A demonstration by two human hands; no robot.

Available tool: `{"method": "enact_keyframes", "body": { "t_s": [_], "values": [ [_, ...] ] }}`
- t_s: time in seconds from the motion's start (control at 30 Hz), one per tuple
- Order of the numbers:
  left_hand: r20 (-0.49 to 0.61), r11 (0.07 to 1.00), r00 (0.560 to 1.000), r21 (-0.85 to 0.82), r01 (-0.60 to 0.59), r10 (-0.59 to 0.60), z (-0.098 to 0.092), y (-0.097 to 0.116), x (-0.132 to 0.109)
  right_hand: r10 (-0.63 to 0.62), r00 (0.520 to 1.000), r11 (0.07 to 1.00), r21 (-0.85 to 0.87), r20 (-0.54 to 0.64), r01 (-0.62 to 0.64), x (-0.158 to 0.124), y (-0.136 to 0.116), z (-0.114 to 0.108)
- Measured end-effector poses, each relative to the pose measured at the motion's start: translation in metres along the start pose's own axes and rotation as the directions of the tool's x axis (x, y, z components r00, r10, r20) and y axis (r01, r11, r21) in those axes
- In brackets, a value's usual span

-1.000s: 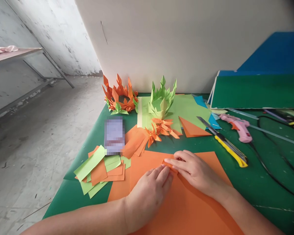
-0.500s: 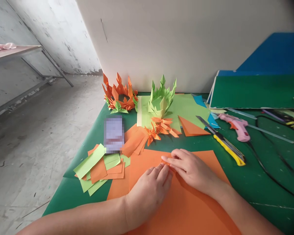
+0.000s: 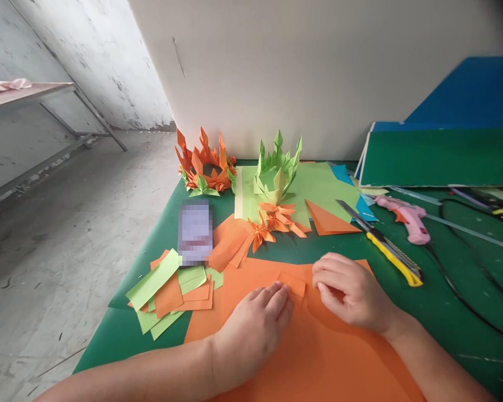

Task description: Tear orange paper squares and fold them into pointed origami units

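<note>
- The left hand is laid flat on the large orange sheet, palm down, with its fingers stretched out and held close together; nothing is gripped.
- A small folded orange piece is seen lying on that sheet, between the two hands, and its left edge is touched by the left fingertips.
- The right hand is rested just beside the right edge of the piece, its fingers bent inward in a loose curl; nothing is seen pinched in it.
- The sheet is spread over the green table cover, at the near edge.
- A yellow utility knife is laid near the right hand, and a pink glue gun is placed beyond it.
- Orange paper flowers are gathered behind the sheet, before a green paper crown; an orange paper crown is set to its left.
- A pile of cut green and orange slips is heaped left of the left hand, well apart from the folded piece.
</note>
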State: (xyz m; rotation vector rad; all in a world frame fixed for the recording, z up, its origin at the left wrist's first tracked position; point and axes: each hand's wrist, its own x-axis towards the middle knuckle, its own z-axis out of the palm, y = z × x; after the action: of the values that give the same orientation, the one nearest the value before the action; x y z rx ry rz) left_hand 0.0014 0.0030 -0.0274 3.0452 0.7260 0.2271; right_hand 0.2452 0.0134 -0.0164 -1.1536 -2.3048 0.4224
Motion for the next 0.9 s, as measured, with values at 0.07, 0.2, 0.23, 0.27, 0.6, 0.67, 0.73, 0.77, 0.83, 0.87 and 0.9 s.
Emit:
{"method": "enact_keyframes", "body": {
  "t_s": [0.07,0.2,0.23,0.27,0.6,0.67,0.73,0.77,0.83,0.87,0.9],
  "values": [
    [-0.014,0.995,0.999,-0.092,0.029,-0.030,0.000,-0.002,0.001,0.019,1.000,0.999,0.030,0.021,-0.019,0.001,-0.001,0.004],
    [0.000,0.949,0.985,-0.266,0.169,-0.175,-0.004,-0.009,0.008,0.072,0.988,0.996,0.040,0.133,-0.078,0.003,-0.006,0.010],
    [0.000,0.939,0.980,-0.288,0.190,-0.198,-0.005,-0.011,0.010,0.083,0.986,0.995,0.042,0.143,-0.090,0.003,-0.007,0.010],
    [-0.007,0.929,0.977,-0.312,0.199,-0.212,-0.006,-0.013,0.011,0.087,0.986,0.995,0.043,0.143,-0.094,0.003,-0.007,0.011],
    [-0.088,0.631,0.883,-0.732,0.257,-0.462,-0.002,-0.021,0.010,0.179,0.954,0.982,0.105,-0.241,-0.157,0.002,-0.009,0.024],
    [-0.056,0.592,0.875,-0.757,0.277,-0.481,-0.004,-0.022,0.011,0.335,0.905,0.928,0.260,-0.264,-0.267,0.003,-0.015,0.025],
    [-0.053,0.584,0.876,-0.764,0.274,-0.480,-0.007,-0.024,0.013,0.446,0.869,0.837,0.443,-0.215,-0.320,0.005,-0.020,0.025],
    [-0.057,0.583,0.876,-0.767,0.269,-0.479,-0.008,-0.024,0.013,0.479,0.859,0.788,0.521,-0.183,-0.328,0.005,-0.022,0.025],
    [-0.056,0.563,0.870,-0.783,0.266,-0.489,-0.009,-0.025,0.013,0.519,0.844,0.700,0.634,-0.134,-0.330,0.006,-0.025,0.024],
    [-0.053,0.542,0.862,-0.797,0.268,-0.504,-0.009,-0.026,0.014,0.529,0.840,0.667,0.670,-0.120,-0.325,0.006,-0.026,0.024],
    [-0.048,0.516,0.853,-0.813,0.269,-0.520,-0.009,-0.026,0.014,0.534,0.838,0.641,0.698,-0.108,-0.319,0.006,-0.027,0.024]
  ]
}}
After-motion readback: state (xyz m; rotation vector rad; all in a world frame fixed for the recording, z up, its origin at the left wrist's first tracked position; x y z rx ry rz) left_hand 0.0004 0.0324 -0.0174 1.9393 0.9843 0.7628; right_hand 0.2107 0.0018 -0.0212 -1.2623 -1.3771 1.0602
